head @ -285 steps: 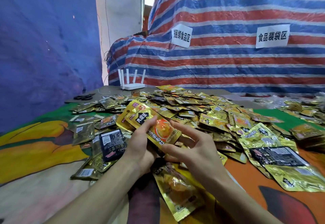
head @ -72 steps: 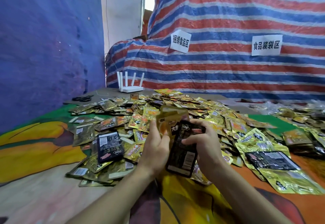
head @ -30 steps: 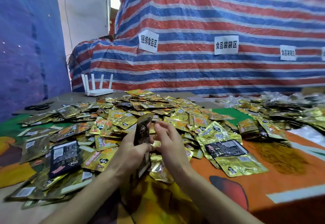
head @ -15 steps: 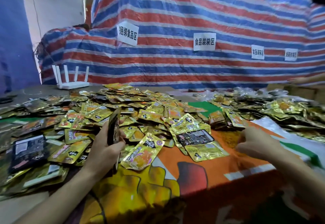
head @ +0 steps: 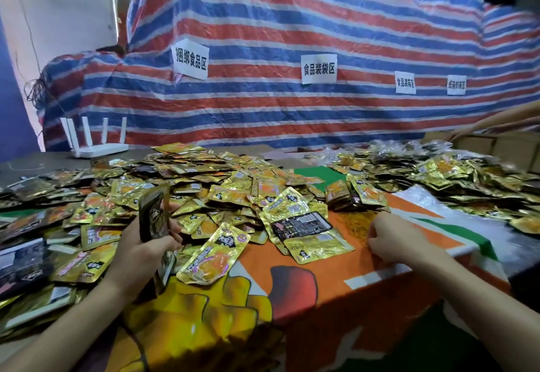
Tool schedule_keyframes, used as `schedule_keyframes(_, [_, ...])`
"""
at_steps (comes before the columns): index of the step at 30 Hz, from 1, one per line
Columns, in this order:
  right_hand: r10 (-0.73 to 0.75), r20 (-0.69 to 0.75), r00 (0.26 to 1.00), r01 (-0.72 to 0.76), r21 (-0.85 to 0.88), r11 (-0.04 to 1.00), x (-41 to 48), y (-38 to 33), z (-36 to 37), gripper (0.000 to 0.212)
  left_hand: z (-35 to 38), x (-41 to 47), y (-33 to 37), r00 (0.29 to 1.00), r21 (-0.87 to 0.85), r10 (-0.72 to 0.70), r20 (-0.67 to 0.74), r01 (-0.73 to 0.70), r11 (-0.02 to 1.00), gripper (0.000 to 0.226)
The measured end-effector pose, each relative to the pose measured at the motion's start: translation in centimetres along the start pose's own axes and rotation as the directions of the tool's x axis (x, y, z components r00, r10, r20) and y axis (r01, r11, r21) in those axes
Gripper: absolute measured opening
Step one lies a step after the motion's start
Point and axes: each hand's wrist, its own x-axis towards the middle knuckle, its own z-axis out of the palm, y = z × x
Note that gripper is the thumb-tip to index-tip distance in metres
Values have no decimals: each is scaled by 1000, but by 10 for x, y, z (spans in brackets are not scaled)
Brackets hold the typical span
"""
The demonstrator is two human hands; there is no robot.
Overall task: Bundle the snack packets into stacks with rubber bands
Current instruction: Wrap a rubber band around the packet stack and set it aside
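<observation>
My left hand [head: 140,254] grips a thin stack of snack packets [head: 153,213] and holds it upright on edge, dark side facing me. My right hand [head: 394,238] rests far to the right on the orange cloth. Its fingers are curled at the edge of a heap of thin yellow rubber bands [head: 353,222]. Whether it pinches a band is not visible. A wide pile of loose gold and black packets [head: 222,184] covers the table behind both hands. One gold packet [head: 213,257] lies flat just right of my left hand.
A second packet pile [head: 438,175] fills the far right, with a small stack [head: 339,193] near the rubber bands. A white router [head: 96,146] stands at the back left before a striped tarp [head: 292,108]. Another person's arm [head: 496,117] reaches in at the right edge.
My right hand let go of the stack and moved right to the rubber band heap. My left hand keeps the stack upright. My view has turned to the right.
</observation>
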Motion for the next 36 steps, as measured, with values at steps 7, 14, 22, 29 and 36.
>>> schedule_keyframes(7, [34, -179, 983, -11, 130, 991, 8, 2, -6, 19, -6, 2, -5, 1000, -75, 8, -30, -11, 997, 49])
schedule_keyframes(14, [54, -269, 962, 6, 218, 976, 11, 3, -5, 9, -6, 3, -9, 1000, -88, 27, -15, -28, 996, 51])
schedule_keyframes(22, [90, -173, 981, -13, 401, 916, 21, 1, -5, 11, -7, 6, -13, 1000, -58, 30, 5, -29, 998, 46])
schedule_keyframes(29, [104, -118, 988, -47, 413, 910, 29, 0, 0, 15, -6, 5, -12, 999, -71, 36, 16, -35, 997, 49])
schedule_keyframes(36, [119, -62, 991, -91, 343, 935, 31, -6, -2, 15, -6, 4, -11, 999, -74, 31, 8, -30, 997, 48])
